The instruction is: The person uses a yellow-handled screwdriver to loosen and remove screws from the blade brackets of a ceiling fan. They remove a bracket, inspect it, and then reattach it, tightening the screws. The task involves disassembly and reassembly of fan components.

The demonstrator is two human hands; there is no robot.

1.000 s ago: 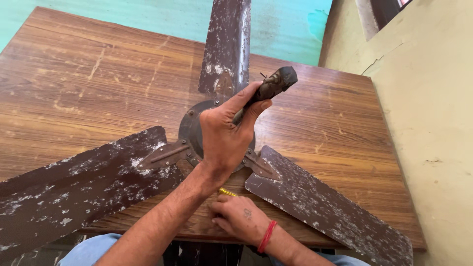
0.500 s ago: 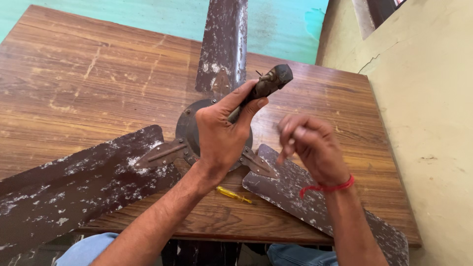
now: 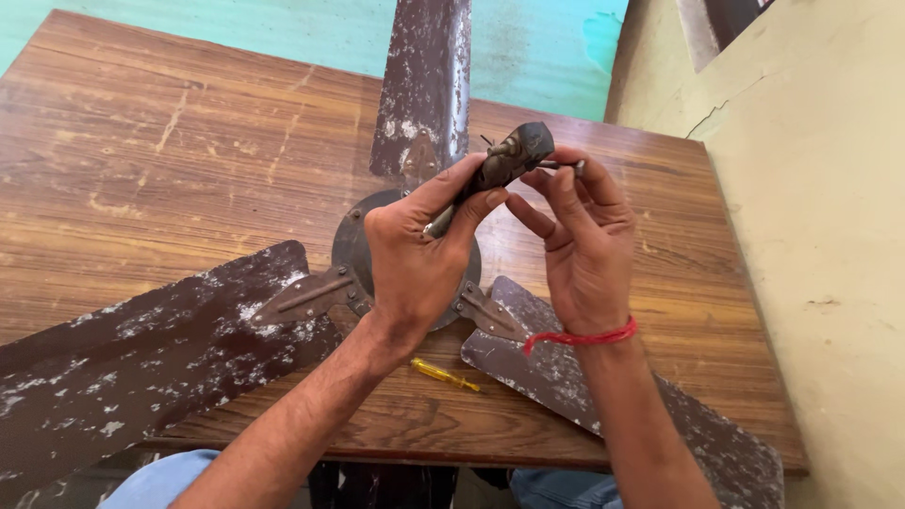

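A worn wooden table [image 3: 141,160] carries a brown ceiling fan [image 3: 358,254] lying flat, its three paint-flecked blades spreading from the round motor hub. Above the hub, the left hand [image 3: 415,254] closes around the fan's upright rod, thumb and forefinger clamped just under its dark, grimy top fitting [image 3: 514,151]. The right hand [image 3: 580,236], a red thread at its wrist, pinches what looks like a thin pin or bolt [image 3: 561,166] sticking out beside that fitting, fingers narrow. A small yellow screwdriver [image 3: 445,375] lies on the table near the front edge, between the forearms.
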